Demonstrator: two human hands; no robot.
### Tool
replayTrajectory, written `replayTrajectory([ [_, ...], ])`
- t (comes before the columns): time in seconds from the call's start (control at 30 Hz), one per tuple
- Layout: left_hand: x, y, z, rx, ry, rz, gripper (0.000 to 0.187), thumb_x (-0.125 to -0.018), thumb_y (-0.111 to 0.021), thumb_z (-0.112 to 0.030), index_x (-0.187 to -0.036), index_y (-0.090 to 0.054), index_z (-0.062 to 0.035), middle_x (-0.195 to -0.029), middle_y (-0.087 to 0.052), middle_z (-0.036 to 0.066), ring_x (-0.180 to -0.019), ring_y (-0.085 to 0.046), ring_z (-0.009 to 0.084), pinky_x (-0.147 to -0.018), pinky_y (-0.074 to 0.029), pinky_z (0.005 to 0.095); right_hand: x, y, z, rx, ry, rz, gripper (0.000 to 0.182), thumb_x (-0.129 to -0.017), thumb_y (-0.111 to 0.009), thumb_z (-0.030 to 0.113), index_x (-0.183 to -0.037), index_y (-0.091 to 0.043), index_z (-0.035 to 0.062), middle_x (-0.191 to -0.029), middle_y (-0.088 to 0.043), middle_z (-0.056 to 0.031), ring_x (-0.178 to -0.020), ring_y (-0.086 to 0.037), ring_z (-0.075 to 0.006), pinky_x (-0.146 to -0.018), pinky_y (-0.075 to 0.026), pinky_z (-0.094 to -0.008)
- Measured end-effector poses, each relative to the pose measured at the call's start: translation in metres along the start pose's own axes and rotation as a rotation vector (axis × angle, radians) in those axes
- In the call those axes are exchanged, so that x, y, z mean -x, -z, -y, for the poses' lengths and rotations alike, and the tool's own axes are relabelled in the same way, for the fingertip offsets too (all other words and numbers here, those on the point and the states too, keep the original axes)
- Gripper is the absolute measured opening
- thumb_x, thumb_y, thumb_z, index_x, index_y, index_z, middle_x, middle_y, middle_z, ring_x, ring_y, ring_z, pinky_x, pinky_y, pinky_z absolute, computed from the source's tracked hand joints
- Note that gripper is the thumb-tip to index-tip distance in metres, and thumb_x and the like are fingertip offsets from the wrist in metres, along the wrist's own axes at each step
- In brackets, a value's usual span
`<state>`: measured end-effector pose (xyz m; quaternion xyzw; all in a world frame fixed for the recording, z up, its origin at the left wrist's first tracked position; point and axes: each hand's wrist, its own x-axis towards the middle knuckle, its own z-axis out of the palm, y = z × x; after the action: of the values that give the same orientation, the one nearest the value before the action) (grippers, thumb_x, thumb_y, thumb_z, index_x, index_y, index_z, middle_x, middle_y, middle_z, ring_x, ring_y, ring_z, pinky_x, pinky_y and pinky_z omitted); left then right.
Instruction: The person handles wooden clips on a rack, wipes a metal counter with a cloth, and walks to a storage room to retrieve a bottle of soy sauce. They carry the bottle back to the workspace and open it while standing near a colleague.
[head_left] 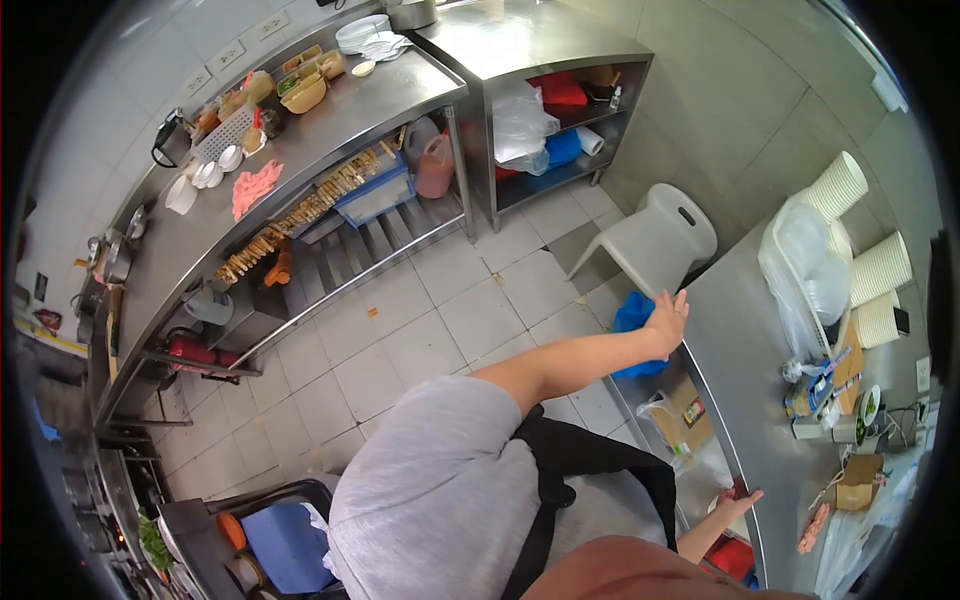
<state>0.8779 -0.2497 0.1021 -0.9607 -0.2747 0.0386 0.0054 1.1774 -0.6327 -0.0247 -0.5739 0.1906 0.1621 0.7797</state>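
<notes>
The left hand [668, 325] is opening flat, empty, its fingers spreading beside the near corner of the smooth steel table [722, 335]. The right hand [738, 503] is touching the same table's long, straight edge; whether it is gripping the metal or only resting there, I cannot tell. Crinkled blue plastic [633, 318] is showing beneath the left hand, and a molded, rounded white plastic chair [655, 238] is standing near it. On the table, ribbed stacks of round white bowls [880, 272] are leaning beside filmy clear plastic [800, 262], and a small brown cardboard box [858, 484] is sitting open. Below the tabletop, flat tan cardboard [685, 425] is lying on a shelf.
</notes>
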Motion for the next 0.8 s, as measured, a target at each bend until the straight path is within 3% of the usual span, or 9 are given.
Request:
replayTrajectory([
  [0.13, -0.020, -0.019, -0.003, 0.013, 0.033, -0.080, 0.086, -0.067, -0.060, -0.046, -0.126, -0.026, 0.0075, -0.130, -0.021, 0.030, -0.115, -0.032, 0.0423, -0.086, -0.035, 0.0432, 0.034, -0.021, 0.004, -0.032, 0.021, -0.070, 0.053, -0.071, -0.052, 0.058, -0.084, -0.056, 0.0070, -0.070, -0.059, -0.0079, -0.044, -0.046, -0.0132, -0.034, -0.033, -0.0201],
  [0.2, -0.028, -0.018, 0.001, -0.028, 0.008, -0.070, 0.078, -0.073, -0.055, -0.043, -0.125, -0.027, 0.0076, -0.129, -0.024, 0.030, -0.114, -0.035, 0.0402, -0.085, -0.037, 0.0408, 0.032, -0.019, 0.003, -0.027, 0.004, -0.049, 0.050, -0.071, -0.053, 0.057, -0.083, -0.056, 0.0088, -0.069, -0.058, -0.0053, -0.045, -0.044, -0.0121, -0.036, -0.031, -0.0200],
  [0.3, -0.031, -0.018, 0.001, -0.133, -0.028, -0.045, 0.077, -0.072, -0.055, -0.043, -0.124, -0.029, 0.0080, -0.127, -0.027, 0.031, -0.112, -0.038, 0.0403, -0.083, -0.039, 0.0404, 0.035, -0.024, 0.001, -0.094, -0.031, -0.030, 0.045, -0.071, -0.054, 0.054, -0.082, -0.056, 0.0102, -0.068, -0.057, -0.0033, -0.046, -0.043, -0.0120, -0.038, -0.030, -0.0208],
  [0.33, -0.031, -0.016, 0.000, -0.174, -0.027, -0.076, 0.071, -0.072, -0.055, -0.043, -0.120, -0.038, 0.0055, -0.127, -0.031, 0.026, -0.111, -0.039, 0.0396, -0.078, -0.041, 0.0408, 0.033, -0.026, -0.001, -0.098, 0.005, -0.085, 0.046, -0.071, -0.054, 0.054, -0.082, -0.056, 0.0100, -0.068, -0.057, -0.0036, -0.046, -0.043, -0.0123, -0.039, -0.030, -0.0206],
  [0.37, -0.032, -0.010, 0.004, -0.175, -0.019, -0.075, 0.071, -0.072, -0.055, -0.043, -0.120, -0.038, 0.0055, -0.127, -0.031, 0.026, -0.111, -0.039, 0.0396, -0.078, -0.041, 0.0408, 0.029, -0.024, -0.002, -0.101, 0.045, -0.141, 0.046, -0.072, -0.053, 0.054, -0.082, -0.056, 0.0098, -0.068, -0.057, -0.0038, -0.047, -0.043, -0.0126, -0.039, -0.030, -0.0205],
  [0.43, -0.031, 0.007, 0.012, -0.109, -0.209, 0.081, 0.065, -0.070, -0.058, -0.042, -0.118, -0.044, 0.0009, -0.128, -0.034, 0.020, -0.117, -0.031, 0.0414, -0.077, -0.040, 0.0453, 0.022, -0.028, -0.002, -0.118, -0.007, -0.133, 0.046, -0.072, -0.052, 0.054, -0.083, -0.057, 0.0101, -0.069, -0.057, -0.0041, -0.051, -0.048, -0.0151, -0.042, -0.033, -0.0244],
  [0.5, -0.035, 0.005, 0.010, -0.127, -0.195, 0.074, 0.065, -0.069, -0.059, -0.043, -0.117, -0.046, -0.0008, -0.128, -0.035, 0.017, -0.117, -0.030, 0.0415, -0.076, -0.040, 0.0456, 0.020, -0.043, -0.007, -0.313, 0.138, -0.287, 0.048, -0.071, -0.051, 0.056, -0.085, -0.057, 0.0098, -0.072, -0.058, -0.0047, -0.057, -0.053, -0.0177, -0.045, -0.034, -0.0278],
  [0.53, -0.036, 0.004, 0.009, -0.151, -0.193, 0.066, 0.065, -0.068, -0.060, -0.044, -0.116, -0.047, -0.0025, -0.128, -0.036, 0.015, -0.118, -0.029, 0.0417, -0.075, -0.040, 0.0460, 0.024, -0.050, -0.005, -0.304, 0.133, -0.389, 0.047, -0.072, -0.053, 0.050, -0.093, -0.056, 0.0079, -0.080, -0.060, -0.0078, -0.069, -0.057, -0.0219, -0.053, -0.040, -0.0353],
  [0.8, -0.034, 0.009, 0.011, -0.120, -0.190, 0.029, 0.057, -0.066, -0.063, -0.041, -0.109, -0.054, -0.0048, -0.126, -0.039, 0.015, -0.116, -0.035, 0.0377, -0.069, -0.044, 0.0415, 0.125, -0.126, 0.002, -0.330, 0.238, -0.627, 0.049, -0.071, -0.059, 0.039, -0.102, -0.049, 0.0015, -0.101, -0.053, -0.0141, -0.086, -0.055, -0.0278, -0.071, -0.046, -0.0441],
])
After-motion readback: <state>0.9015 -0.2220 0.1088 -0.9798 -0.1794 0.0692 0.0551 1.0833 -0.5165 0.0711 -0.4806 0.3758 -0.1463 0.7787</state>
